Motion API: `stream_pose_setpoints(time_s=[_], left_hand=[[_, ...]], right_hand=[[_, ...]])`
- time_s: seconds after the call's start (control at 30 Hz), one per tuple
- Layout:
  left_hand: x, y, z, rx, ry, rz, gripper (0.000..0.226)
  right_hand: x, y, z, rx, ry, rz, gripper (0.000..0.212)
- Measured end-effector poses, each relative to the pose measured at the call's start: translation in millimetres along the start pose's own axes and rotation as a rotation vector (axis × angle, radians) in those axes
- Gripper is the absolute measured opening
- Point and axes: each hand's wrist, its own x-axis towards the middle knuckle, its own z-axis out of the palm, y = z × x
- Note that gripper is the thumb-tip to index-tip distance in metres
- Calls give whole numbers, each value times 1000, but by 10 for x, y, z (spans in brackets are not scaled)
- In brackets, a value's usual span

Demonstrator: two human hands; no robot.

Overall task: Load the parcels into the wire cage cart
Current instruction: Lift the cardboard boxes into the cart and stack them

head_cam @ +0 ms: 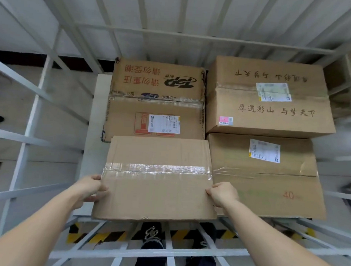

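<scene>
Your left hand (91, 187) gripped the left edge of the taped parcel (156, 194), thumb on top and fingers curled beneath. Your right hand (222, 194) clasped the right edge, fingers wrapped round it. You had the parcel just inside the near rail of the wire cage cart (126, 252), at the front left. Its right edge ran tight beside the box marked 40 (268, 182), and its far edge met the printed box (157, 106) behind. To its left, a strip of white floor panel (93, 120) lay open before the side bars. A fourth box (270, 114) filled the far right corner.
</scene>
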Motion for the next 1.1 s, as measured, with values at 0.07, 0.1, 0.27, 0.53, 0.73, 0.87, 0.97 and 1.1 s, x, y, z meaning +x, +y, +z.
stream_pose_setpoints(time_s=[0.07,0.1,0.27,0.53,0.73,0.87,0.97,1.1], left_hand=[[97,-56,90,-16,-30,-18,47],[140,-89,127,-32,-41,-28,47],[353,-231,259,-73,-54,-68,46],[529,-257,355,-71,-79,-104,53],[404,-144,462,69,-28,-74,51],[198,112,506,152,36,-12,58],[-5,358,499,224,41,80,53],[-393,660,465,354,75,211,39]], right_hand=[[96,47,82,-28,-31,30,21],[130,70,129,-36,-46,48,23],[250,88,348,199,-164,173,54],[338,56,596,103,-124,163,57],[352,-12,439,-104,-131,59,54],[184,-86,249,-172,-103,-91,52],[2,-131,26,-241,-67,-190,48],[-289,-193,-331,-298,-44,-278,40]])
